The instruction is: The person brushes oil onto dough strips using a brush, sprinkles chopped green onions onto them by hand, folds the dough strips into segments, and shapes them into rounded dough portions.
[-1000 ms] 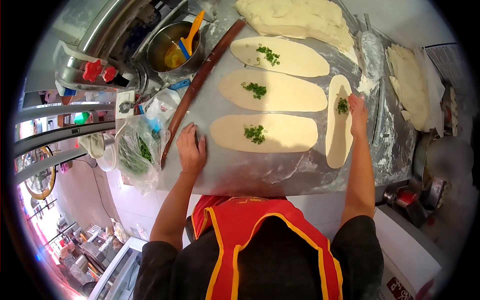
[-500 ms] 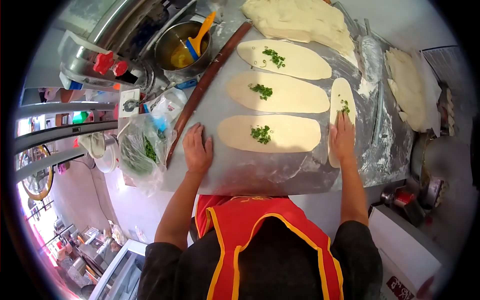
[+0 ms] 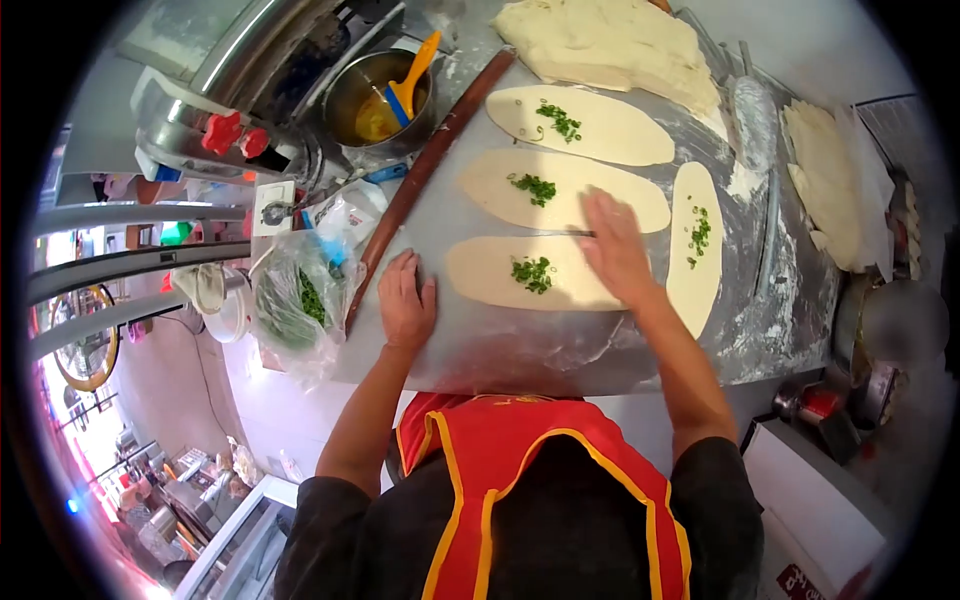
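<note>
My left hand [image 3: 407, 302] lies flat on the metal worktop [image 3: 480, 350], fingers stretched out, holding nothing. Three flat dough ovals lie in front of me: a far oval [image 3: 625, 130], a middle oval [image 3: 490, 185] and a near oval [image 3: 475, 275], each with chopped green onion [image 3: 532, 274] on it. Over the right part of the middle and near ovals is my right hand [image 3: 615, 245], empty and with fingers extended; I cannot tell whether it touches them. A narrower dough oval [image 3: 690, 270] stands lengthwise at the right, its green onion [image 3: 699, 235] spread in a strip.
A long brown rolling pin [image 3: 430, 160] slants along the left. Beyond it are a steel pot [image 3: 350, 110] with yellow liquid and an orange-handled brush [image 3: 415, 70], and a plastic bag [image 3: 290, 300] of chopped greens. Large dough slabs lie at the back [image 3: 610, 45] and right [image 3: 825, 190].
My right hand has moved left from the right-hand oval to above the middle and near ovals. Green onion on the right-hand oval is now more spread out. My left hand stays on the worktop.
</note>
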Motion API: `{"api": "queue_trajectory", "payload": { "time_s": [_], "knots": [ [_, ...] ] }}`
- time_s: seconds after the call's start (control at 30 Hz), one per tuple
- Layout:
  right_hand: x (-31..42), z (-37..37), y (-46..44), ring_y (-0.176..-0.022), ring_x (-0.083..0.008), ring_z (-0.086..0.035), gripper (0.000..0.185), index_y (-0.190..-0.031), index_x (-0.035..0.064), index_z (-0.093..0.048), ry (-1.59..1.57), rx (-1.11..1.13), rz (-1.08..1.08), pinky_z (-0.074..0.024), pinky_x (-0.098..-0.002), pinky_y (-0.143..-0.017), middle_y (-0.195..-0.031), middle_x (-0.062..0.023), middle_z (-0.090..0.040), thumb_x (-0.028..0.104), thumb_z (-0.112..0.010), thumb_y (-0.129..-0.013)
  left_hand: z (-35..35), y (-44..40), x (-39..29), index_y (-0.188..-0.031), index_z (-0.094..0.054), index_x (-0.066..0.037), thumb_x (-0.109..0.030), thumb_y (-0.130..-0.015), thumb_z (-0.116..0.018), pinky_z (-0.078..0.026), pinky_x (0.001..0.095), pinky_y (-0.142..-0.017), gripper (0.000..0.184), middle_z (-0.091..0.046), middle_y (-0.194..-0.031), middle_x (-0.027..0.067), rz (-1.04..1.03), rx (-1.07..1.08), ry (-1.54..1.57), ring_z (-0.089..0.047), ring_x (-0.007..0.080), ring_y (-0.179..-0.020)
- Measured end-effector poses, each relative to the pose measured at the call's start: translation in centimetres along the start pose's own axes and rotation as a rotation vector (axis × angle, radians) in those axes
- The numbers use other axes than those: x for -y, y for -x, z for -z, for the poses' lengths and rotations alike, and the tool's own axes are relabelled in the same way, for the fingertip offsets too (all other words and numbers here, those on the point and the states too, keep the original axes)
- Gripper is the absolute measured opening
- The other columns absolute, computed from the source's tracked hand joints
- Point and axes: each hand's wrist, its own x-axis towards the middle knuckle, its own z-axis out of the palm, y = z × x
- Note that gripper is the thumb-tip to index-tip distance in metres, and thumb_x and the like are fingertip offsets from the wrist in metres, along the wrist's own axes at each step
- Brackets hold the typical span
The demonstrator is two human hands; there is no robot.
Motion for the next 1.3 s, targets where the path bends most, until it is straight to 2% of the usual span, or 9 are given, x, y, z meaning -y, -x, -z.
{"api": "queue_trajectory", "payload": {
  "time_s": [0.13,0.23,0.53,0.7,0.87,1.0,1.13,1.3],
  "knots": [
    [5.6,-3.6,-5.0,-0.133,-0.0319,-0.033,0.061,-0.133,0.0001,-0.042,-0.037,-0.017,0.149,-0.0226,-0.0517,-0.109,-0.143,-0.0160,-0.036,0.033,-0.060,-0.086,-0.3,0.0,0.2,-0.118,-0.050,0.001,-0.010,-0.082,-0.062,-0.036,0.0438,-0.098,0.039,-0.052,-0.123,0.0182,-0.015,-0.010,-0.008,-0.048,0.0366,-0.114],
    [6.2,-4.6,-5.6,-0.133,-0.0320,-0.032,0.062,-0.135,0.0012,-0.040,0.009,-0.007,0.055,-0.0213,-0.0527,-0.109,-0.144,-0.0158,-0.035,0.034,-0.059,-0.086,-0.2,0.1,0.2,-0.118,-0.050,0.001,-0.010,-0.082,-0.063,-0.036,0.0439,-0.098,0.040,-0.052,-0.124,0.0182,0.003,-0.001,0.002,-0.048,0.0366,-0.114],
    [0.3,-1.7,0.0,-0.134,-0.0338,-0.030,0.061,-0.140,0.0039,-0.033,0.201,0.011,-0.133,-0.0156,-0.0546,-0.110,-0.145,-0.0170,-0.033,0.037,-0.050,-0.092,0.1,-0.1,0.0,-0.117,-0.052,0.000,-0.011,-0.081,-0.064,-0.037,0.0438,-0.099,0.040,-0.053,-0.123,0.0172,0.025,-0.024,0.008,-0.049,0.0363,-0.114],
    [0.1,-2.7,-6.2,-0.133,-0.0345,-0.032,0.059,-0.139,0.0053,-0.035,0.066,-0.114,-0.119,-0.0193,-0.0562,-0.107,-0.145,-0.0179,-0.033,0.036,-0.051,-0.092,-0.3,0.1,0.2,-0.115,-0.053,0.001,-0.011,-0.081,-0.064,-0.037,0.0439,-0.099,0.038,-0.054,-0.122,0.0174,0.013,-0.047,0.001,-0.049,0.0369,-0.113],
    [-0.3,-4.9,-13.6,-0.133,-0.0328,-0.032,0.059,-0.139,0.0063,-0.035,0.193,-0.107,-0.031,-0.0200,-0.0564,-0.107,-0.145,-0.0159,-0.034,0.040,-0.049,-0.092,-0.1,-0.2,0.0,-0.116,-0.053,0.001,-0.011,-0.081,-0.064,-0.037,0.0441,-0.099,0.039,-0.055,-0.121,0.0175,0.046,-0.008,-0.017,-0.049,0.0370,-0.114],
    [-3.1,-5.2,-13.1,-0.135,-0.0318,-0.029,0.060,-0.141,0.0074,-0.034,0.313,-0.051,-0.051,-0.0180,-0.0569,-0.108,-0.146,-0.0145,-0.033,0.044,-0.044,-0.094,0.2,-0.4,-0.2,-0.117,-0.053,0.001,-0.012,-0.081,-0.063,-0.036,0.0443,-0.100,0.039,-0.054,-0.122,0.0171,0.077,0.029,-0.010,-0.049,0.0363,-0.114],
    [-6.2,-3.6,-10.7,-0.139,-0.0317,-0.023,0.062,-0.143,0.0081,-0.030,0.319,0.006,-0.198,-0.0133,-0.0569,-0.110,-0.150,-0.0144,-0.027,0.047,-0.037,-0.096,0.3,-0.4,-0.3,-0.118,-0.053,0.001,-0.014,-0.082,-0.062,-0.034,0.0441,-0.102,0.040,-0.053,-0.124,0.0166,0.093,0.055,-0.004,-0.048,0.0357,-0.116],
    [-9.2,-3.2,-8.5,-0.139,-0.0352,-0.021,0.065,-0.145,0.0077,-0.027,0.282,-0.025,-0.408,-0.0118,-0.0581,-0.110,-0.150,-0.0190,-0.025,0.050,-0.036,-0.095,0.3,-0.5,-0.3,-0.119,-0.052,0.000,-0.015,-0.083,-0.061,-0.032,0.0438,-0.103,0.041,-0.053,-0.125,0.0163,0.099,0.079,-0.002,-0.046,0.0355,-0.118]
  ]
}}
